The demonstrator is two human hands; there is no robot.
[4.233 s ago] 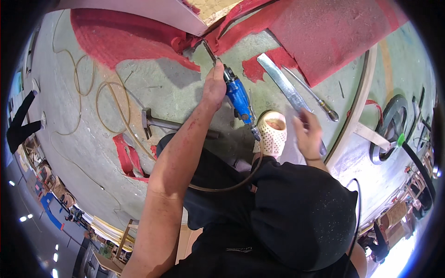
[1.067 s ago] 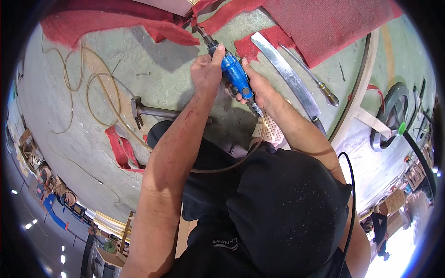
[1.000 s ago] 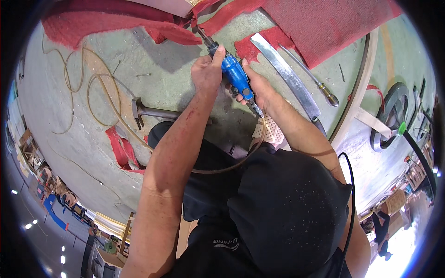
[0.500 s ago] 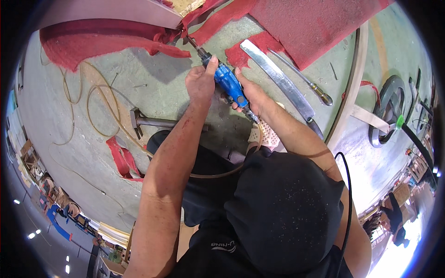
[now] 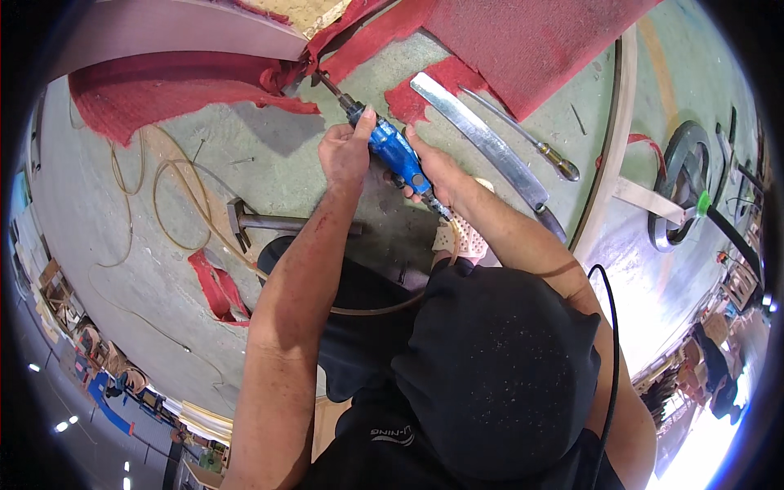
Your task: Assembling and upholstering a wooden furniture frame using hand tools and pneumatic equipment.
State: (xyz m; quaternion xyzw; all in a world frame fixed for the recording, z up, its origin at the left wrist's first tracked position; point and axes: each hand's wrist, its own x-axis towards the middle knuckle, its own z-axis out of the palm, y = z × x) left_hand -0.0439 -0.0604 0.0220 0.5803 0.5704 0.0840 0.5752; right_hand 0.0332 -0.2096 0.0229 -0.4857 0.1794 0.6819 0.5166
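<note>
The left hand [image 5: 345,155] has its grip closed round the dark front of a blue power tool [image 5: 394,151], and the right hand [image 5: 435,170] wraps its rear, fingers partly hidden. The tool's long axis runs from 5 to 11 o'clock, the left hand nearer its steel bit [image 5: 331,85]. Beyond, at 11 o'clock from that grip, the bit's tip reaches the torn red cloth [image 5: 286,82] under a pale panel [image 5: 188,33], though contact cannot be told

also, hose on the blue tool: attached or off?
Attached: the tan hose leads from the metal fitting at the tail of the blue tool. Whether the tool is running, I cannot tell.
</note>
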